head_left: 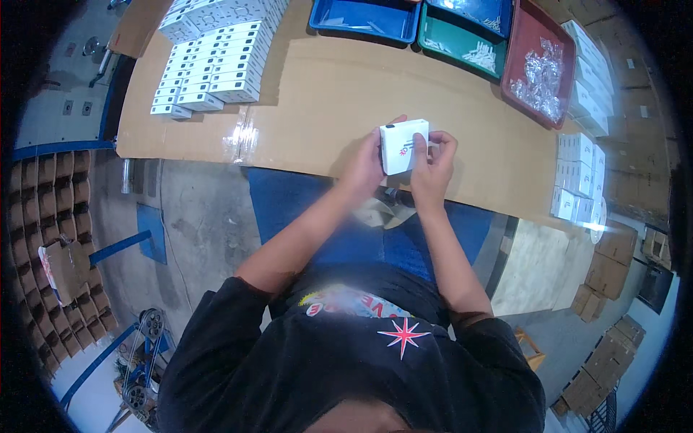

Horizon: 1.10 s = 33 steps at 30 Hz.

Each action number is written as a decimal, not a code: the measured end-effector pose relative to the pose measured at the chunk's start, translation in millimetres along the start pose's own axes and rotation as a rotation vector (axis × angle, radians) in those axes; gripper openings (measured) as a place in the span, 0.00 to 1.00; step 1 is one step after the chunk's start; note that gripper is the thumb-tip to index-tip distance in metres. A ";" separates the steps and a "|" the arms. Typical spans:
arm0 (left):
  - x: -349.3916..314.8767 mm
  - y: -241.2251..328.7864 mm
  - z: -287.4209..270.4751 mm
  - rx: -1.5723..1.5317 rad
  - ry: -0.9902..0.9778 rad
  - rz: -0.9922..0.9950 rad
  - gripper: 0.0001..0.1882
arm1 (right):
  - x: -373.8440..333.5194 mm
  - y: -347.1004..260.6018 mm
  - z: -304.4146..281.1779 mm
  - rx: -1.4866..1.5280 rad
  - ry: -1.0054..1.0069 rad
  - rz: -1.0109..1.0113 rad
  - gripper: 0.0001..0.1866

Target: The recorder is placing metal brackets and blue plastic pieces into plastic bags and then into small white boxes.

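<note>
A small white box [395, 153] with a dark mark near its top left corner is held above the front edge of the table, between both hands. My left hand [363, 167] is closed around its left side, its fingers partly hidden behind. At the right side, my right hand [434, 169] lays its thumb across the box's face, with the index finger bent at the box's edge. The other fingers of that hand are partly hidden. Whether the box's flap is open cannot be made out.
Cardboard covers the table [310, 108]. Stacked white boxes [224, 61] stand at the far left, with more white boxes [575, 173] at the right edge. A blue tray [364, 32], a green tray [447, 47] with white pieces and a red tray [516, 50] with clear-wrapped pieces line the back.
</note>
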<state>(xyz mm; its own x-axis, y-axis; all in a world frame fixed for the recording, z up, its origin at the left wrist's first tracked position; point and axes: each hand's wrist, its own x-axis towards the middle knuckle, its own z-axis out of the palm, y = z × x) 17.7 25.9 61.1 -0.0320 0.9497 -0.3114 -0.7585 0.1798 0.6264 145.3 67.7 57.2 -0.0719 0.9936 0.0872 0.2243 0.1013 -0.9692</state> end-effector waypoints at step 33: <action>-8.7 -55.0 -71.4 1.124 -0.597 -0.616 0.19 | 124.5 -97.6 179.9 0.168 -0.359 -0.384 0.16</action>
<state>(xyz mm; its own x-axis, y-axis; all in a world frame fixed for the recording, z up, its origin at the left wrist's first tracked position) 13.2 -10.5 -21.7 0.6007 0.5584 -0.5721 0.3745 0.4357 0.8185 -60.4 172.4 121.2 -0.4512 0.8045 0.3861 -0.0391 0.4144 -0.9092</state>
